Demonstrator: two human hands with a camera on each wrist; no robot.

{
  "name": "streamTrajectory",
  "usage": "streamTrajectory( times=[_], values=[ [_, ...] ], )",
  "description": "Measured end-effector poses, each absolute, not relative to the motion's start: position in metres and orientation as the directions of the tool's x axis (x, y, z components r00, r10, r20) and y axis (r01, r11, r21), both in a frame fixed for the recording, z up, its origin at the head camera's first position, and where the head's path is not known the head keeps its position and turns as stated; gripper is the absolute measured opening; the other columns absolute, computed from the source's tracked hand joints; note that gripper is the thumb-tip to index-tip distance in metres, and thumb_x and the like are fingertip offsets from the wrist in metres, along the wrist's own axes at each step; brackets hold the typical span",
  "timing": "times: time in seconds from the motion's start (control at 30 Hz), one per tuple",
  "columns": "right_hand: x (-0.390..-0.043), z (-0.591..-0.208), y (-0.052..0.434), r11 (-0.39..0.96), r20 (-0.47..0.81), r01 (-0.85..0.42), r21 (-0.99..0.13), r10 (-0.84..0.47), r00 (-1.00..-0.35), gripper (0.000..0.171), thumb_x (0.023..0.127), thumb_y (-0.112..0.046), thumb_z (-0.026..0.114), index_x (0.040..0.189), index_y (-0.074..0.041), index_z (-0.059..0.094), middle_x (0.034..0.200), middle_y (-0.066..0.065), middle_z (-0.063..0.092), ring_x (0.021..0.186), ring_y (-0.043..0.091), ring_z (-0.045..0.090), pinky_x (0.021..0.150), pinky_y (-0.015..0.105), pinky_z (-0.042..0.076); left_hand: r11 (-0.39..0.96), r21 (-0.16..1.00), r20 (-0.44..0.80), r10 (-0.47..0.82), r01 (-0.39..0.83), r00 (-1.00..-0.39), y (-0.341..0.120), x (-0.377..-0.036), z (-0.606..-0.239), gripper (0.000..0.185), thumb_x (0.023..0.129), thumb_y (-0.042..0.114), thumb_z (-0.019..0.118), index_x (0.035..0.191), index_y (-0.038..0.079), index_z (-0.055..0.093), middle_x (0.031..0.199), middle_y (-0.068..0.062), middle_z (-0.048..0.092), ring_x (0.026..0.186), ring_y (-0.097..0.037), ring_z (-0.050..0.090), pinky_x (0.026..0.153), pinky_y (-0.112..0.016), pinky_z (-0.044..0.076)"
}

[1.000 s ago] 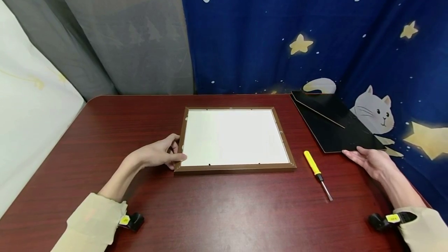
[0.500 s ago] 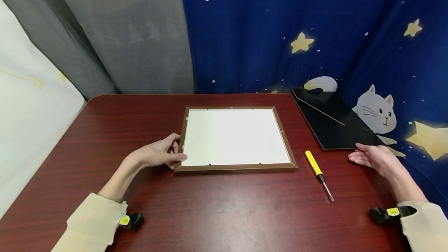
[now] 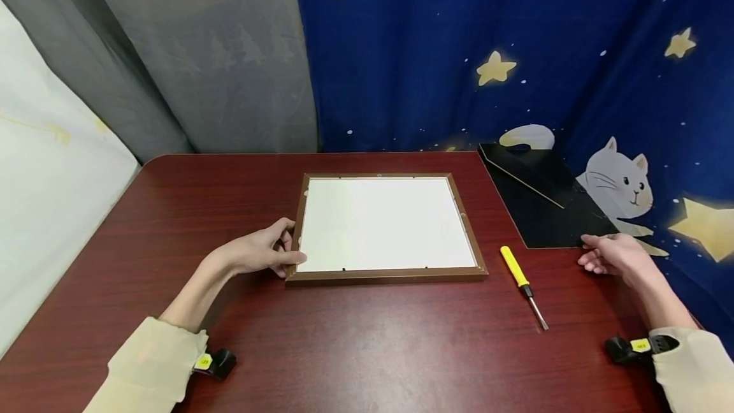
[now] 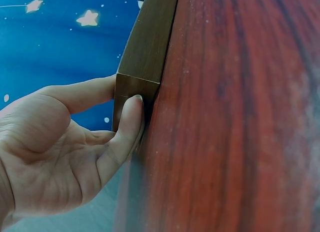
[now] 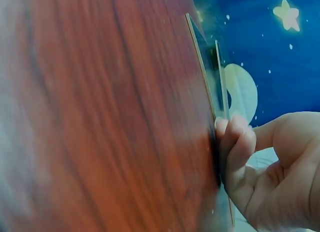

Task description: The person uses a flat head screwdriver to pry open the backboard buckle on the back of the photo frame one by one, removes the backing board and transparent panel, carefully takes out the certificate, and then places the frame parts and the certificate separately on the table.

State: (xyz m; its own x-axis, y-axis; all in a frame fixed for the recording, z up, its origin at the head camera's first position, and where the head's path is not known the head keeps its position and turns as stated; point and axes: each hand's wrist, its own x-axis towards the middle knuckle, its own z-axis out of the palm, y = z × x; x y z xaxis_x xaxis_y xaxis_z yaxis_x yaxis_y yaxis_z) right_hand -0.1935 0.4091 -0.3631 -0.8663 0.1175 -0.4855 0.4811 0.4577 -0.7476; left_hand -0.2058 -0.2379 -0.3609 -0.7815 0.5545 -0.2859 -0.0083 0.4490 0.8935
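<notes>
A brown picture frame (image 3: 385,276) lies face down in the middle of the table, a white panel (image 3: 378,223) filling its inside. My left hand (image 3: 258,251) grips its near left corner, thumb over the rim and fingers against the side. The left wrist view shows fingertips on the frame's corner (image 4: 137,89). At the right, my right hand (image 3: 618,257) pinches the near edge of a black backing board (image 3: 550,225), thumb on top and fingers curled at its edge. The board's stand flap (image 3: 524,177) is partly raised, as the right wrist view also shows.
A yellow-handled screwdriver (image 3: 515,268) lies between the frame and the board, its tip toward me. The dark red wooden table (image 3: 367,349) ends at the back against grey and blue curtains (image 3: 401,50). Small dark tabs line the frame's inner edge.
My right hand has gone from flat fingers under the board's near edge to a pinch farther right. The board rose slightly, then came down. The left hand and frame stay put.
</notes>
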Motion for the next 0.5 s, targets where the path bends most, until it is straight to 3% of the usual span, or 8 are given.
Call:
streamTrajectory(
  times=[0.5],
  values=[
    [-0.201,-0.353,0.356,0.714,-0.231,0.266,-0.648,0.148,-0.962,0.036,0.107,-0.023,0.044,0.114,0.012,0.051,0.071,0.003,0.065,0.059,0.014,0.063,0.057,0.028,0.057,0.489,0.872,-0.326,0.574,-0.005,-0.751,-0.235,-0.186,-0.352,0.070,0.097,0.015,0.070,0.138,-0.012,0.019,0.085,-0.009,0.046,0.081,-0.026,0.069,0.078,-0.039,0.058]
  ],
)
